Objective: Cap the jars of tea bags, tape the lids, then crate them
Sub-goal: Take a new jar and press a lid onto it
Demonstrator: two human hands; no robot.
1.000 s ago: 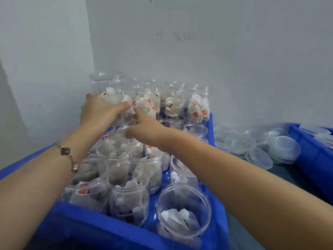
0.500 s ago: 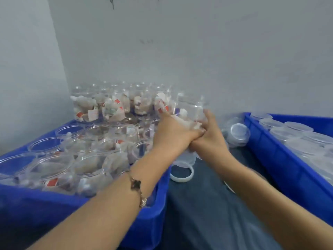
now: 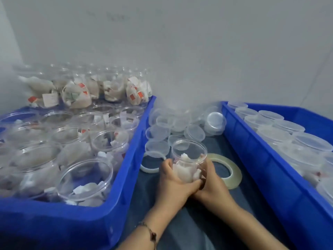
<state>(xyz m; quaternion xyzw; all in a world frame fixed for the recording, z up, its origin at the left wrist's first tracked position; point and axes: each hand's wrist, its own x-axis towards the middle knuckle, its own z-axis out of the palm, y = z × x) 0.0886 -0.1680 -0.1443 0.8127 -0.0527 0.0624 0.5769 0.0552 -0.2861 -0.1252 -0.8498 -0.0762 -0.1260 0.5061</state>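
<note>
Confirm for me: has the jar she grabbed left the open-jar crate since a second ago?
Yes. The jar, gripped by the left hand and right hand, now stands on the dark table, right of the left crate, beside the tape roll.

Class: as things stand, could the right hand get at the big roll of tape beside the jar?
Probably yes. The roll of tape lies flat just right of the right hand, nothing between, but that hand must first release the jar.
</note>
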